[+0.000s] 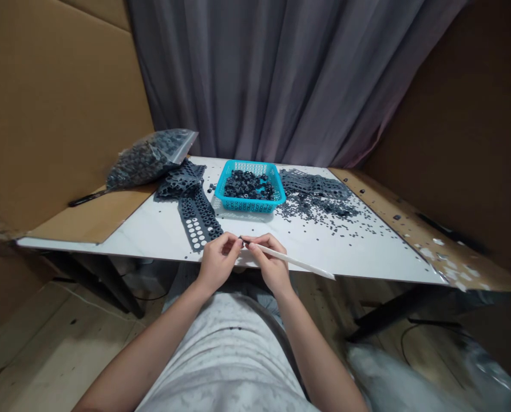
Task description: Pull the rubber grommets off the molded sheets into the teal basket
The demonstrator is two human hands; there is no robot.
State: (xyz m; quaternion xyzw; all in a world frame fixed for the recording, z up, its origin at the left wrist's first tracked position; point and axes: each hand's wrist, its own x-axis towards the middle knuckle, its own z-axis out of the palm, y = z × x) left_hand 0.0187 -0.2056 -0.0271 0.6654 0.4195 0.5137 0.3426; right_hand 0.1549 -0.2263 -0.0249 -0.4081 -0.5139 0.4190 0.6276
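Both my hands meet just over the table's front edge. My right hand (271, 264) grips a thin white stick (302, 264) with a dark tip; its other end slants out to the right. Thumb and fingers of my left hand (219, 260) pinch a small black piece (241, 239) at the stick's tip; my fingers partly cover it. Left of my left hand lies a black perforated sheet (199, 220), with white table showing through its nearer holes. Beyond my hands stands a turquoise basket (250, 204) that holds many small black ring-shaped pieces (245, 186).
A zip bag full of dark pieces (150, 157) rests at the back left over crumpled perforated sheets (182, 178). More sheets (315, 184) lie right of the basket, with black scraps (336, 210) scattered about. Cardboard walls (461, 109) flank the white table (358, 257); a curtain (255, 80) hangs behind.
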